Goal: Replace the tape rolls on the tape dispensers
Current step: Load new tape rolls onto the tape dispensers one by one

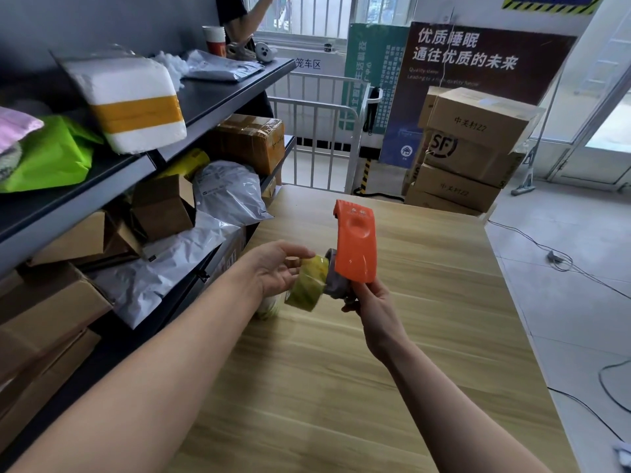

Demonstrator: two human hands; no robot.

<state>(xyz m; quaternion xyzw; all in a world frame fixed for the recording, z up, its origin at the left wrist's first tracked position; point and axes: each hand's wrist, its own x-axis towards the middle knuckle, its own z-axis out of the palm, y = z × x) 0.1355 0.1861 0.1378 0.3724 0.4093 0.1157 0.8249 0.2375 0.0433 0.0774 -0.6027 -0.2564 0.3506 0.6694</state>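
Two bare arms reach out over the wooden bench [426, 336]. The left hand [276, 273] has its grip closed on a yellowish tape roll [307, 285], with the thumb on top and the fingers behind it. The right hand [374, 310] has its grip closed on the low end of the orange tape dispenser [355, 247], which stands up tall in the air in the middle of the view. The roll is at nine o'clock from the dispenser, right against the grey hub [333, 281] that sticks out of its side. The roll looks tilted, not flat to the hub.

What could go wrong? The roll could go on crooked and get stuck, because it is leaning. If the left hand lets go too soon, the roll could drop on the bench and roll off the edge. The right hand holds only the bottom of the dispenser, so a hard push from the side could twist it or knock it loose. The roll could also face the wrong way, and then the tape would not pull out well. I cannot tell which way the tape end points. A pale round thing [268, 307], maybe another roll, lies on the bench at seven o'clock from the held roll. A dropped roll could bump it.
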